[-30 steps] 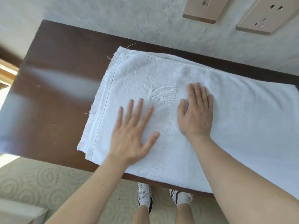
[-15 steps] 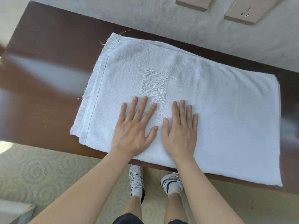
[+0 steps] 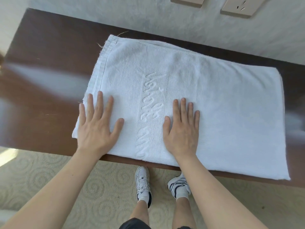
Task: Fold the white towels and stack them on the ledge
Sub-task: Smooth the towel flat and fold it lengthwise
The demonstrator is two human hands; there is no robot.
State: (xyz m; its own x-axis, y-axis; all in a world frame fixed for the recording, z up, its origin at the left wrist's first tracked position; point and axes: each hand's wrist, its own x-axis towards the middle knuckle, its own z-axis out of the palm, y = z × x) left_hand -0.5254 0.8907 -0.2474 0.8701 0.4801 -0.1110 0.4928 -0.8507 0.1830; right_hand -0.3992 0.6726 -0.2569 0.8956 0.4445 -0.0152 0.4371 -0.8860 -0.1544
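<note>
A white towel (image 3: 214, 96), folded flat with a raised script band down its middle, lies on the dark brown ledge (image 3: 49, 63). Its near edge hangs slightly over the ledge's front. My left hand (image 3: 97, 126) lies flat, fingers spread, on the towel's near left corner. Palm down on the towel, my right hand (image 3: 181, 129) rests just right of the script band. Neither hand grips anything.
The pale wall behind the ledge carries two beige socket plates (image 3: 237, 7). Patterned carpet (image 3: 49, 179) and my white sneakers (image 3: 142, 180) show below the ledge's front edge. Bare ledge surface stretches to the left of the towel.
Both hands have slid apart across the towel: the left toward its left edge, the right to the right of the script band. The view has shifted a little.
</note>
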